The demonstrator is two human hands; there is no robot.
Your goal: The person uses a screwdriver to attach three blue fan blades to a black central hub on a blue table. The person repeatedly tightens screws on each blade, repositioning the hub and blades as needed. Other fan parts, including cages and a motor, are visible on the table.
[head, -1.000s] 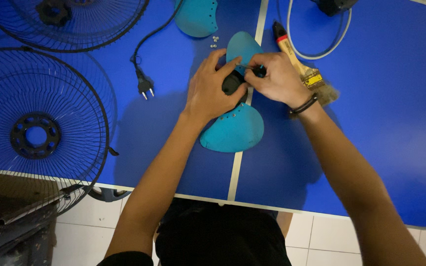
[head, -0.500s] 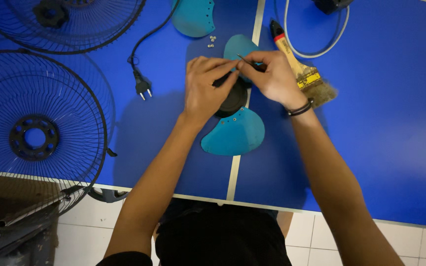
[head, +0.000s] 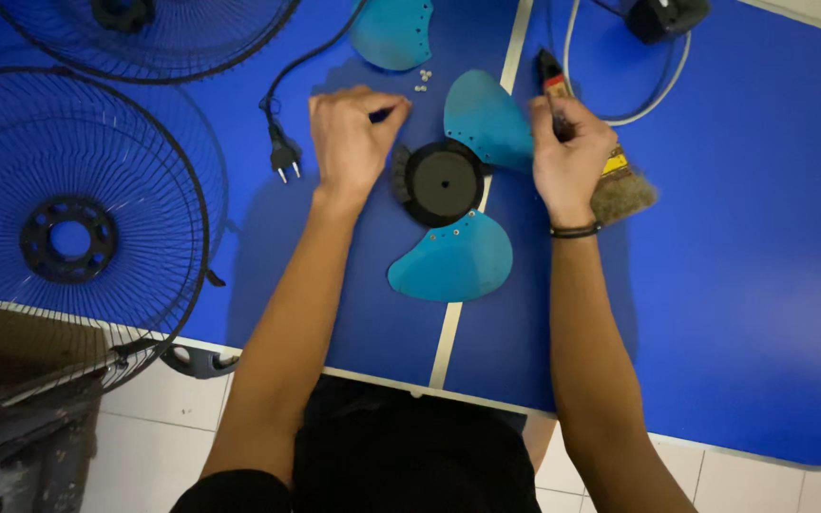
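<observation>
1. Far left of both hands: a round wire fan guard (head: pixel 68 209) lies flat on the blue worktop (head: pixel 743 285), overhanging its near edge; a second guard (head: pixel 144 33) sits beyond it.
2. Just left of the left hand: a black mains plug (head: pixel 283 160) on its cable, prongs toward the person.
3. Left hand (head: pixel 349 138): palm down, fingers curled shut, thumb and forefinger pinched on a small dark item too hidden to identify.
4. Beyond and between the hands: a few small pale screws (head: pixel 422 80) beside a detached teal blade (head: pixel 393 30).
5. Between the hands: the black fan hub (head: pixel 442 181), flat on the worktop, carrying two teal blades, one toward the right hand, one toward the person. Neither hand touches it.
6. Right hand (head: pixel 570 152): closed around the handle of a paint brush (head: pixel 620 185), bristles lying at the wrist side.
7. Judgement: brushing goes best with the left hand steadying the hub, strokes directed away from the loose screws so none scatter.
</observation>
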